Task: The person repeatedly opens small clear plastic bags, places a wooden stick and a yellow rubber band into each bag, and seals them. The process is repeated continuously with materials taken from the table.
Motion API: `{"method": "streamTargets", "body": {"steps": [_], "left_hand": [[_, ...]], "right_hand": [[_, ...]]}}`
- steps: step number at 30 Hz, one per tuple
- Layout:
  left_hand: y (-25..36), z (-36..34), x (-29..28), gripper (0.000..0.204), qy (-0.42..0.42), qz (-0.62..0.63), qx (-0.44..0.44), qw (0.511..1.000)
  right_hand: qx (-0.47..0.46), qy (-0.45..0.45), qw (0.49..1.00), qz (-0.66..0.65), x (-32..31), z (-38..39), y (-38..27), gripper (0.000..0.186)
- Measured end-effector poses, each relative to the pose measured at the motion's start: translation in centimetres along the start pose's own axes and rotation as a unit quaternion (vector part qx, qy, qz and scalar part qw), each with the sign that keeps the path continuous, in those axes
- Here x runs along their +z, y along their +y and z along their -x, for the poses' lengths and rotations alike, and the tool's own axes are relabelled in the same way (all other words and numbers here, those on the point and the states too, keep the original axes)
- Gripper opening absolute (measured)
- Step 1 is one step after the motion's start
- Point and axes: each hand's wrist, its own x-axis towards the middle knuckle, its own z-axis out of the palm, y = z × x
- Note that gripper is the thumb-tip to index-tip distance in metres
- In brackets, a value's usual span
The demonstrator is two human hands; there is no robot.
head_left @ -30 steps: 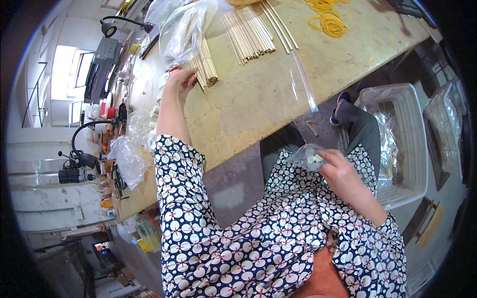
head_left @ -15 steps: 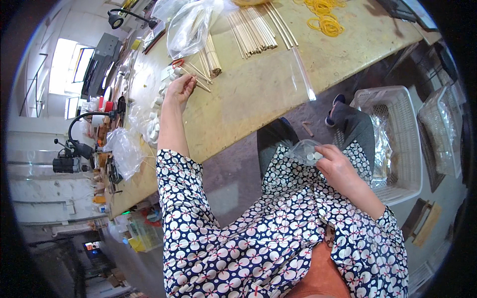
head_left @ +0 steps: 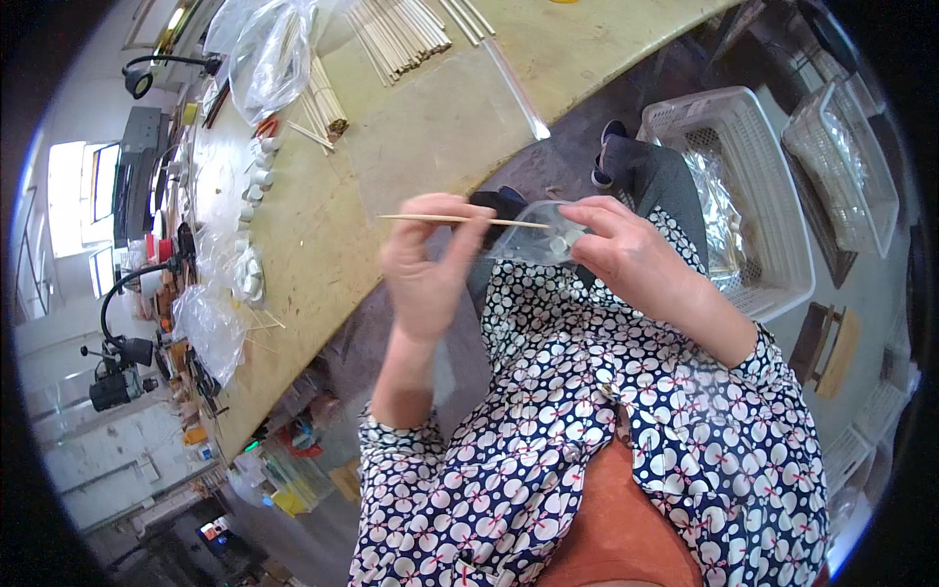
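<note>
My left hand [head_left: 423, 279] is raised in front of me and pinches a thin wooden stick [head_left: 518, 224] between thumb and fingers. The stick lies nearly level, its right end at the clear plastic bag [head_left: 533, 247]. My right hand [head_left: 631, 252] grips that bag by its edge, above my lap. A few small white pieces [head_left: 564, 241] show inside it, close to my right fingertips. Whether the stick's tip is inside the bag or in front of it, I cannot tell.
On the yellowish table [head_left: 391, 137] lie bundled sticks [head_left: 323, 103], a row of loose sticks [head_left: 396, 39] and a flat clear bag [head_left: 514, 88]. White cylindrical pieces [head_left: 252, 196] line the left side, near crumpled plastic [head_left: 210, 328]. A white crate [head_left: 782, 284] stands on the floor at right.
My left hand has moved from the sticks on the table back toward the bag, carrying one stick. The right hand still holds the bag. The view has shifted, so the table appears farther up and left.
</note>
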Motion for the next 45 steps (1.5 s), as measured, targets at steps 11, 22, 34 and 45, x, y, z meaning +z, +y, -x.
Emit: {"method": "streamTargets", "body": {"steps": [11, 22, 34, 45], "left_hand": [[-3.1, -14.5, -4.7, 0.017, 0.014, -0.219, -0.026, 0.975], [-13.0, -33.1, -10.8, 0.030, -0.051, -0.370, -0.277, 0.886], [-12.6, -31.7, -12.5, 0.017, 0.072, 0.034, -0.475, 0.876], [-6.1, -24.9, -15.1, 0.014, -0.032, 0.031, -0.242, 0.969]], "right_hand": [[0.038, 0.028, 0.999, -0.008, -0.2, 1.2, 1.0, 0.009], [0.093, 0.017, 0.994, -0.050, 0.2, 3.5, 2.4, 0.007], [0.096, 0.025, 0.995, -0.021, 0.3, 3.7, 2.9, 0.007], [0.070, 0.016, 0.997, -0.006, 0.2, 3.2, 1.5, 0.009]]}}
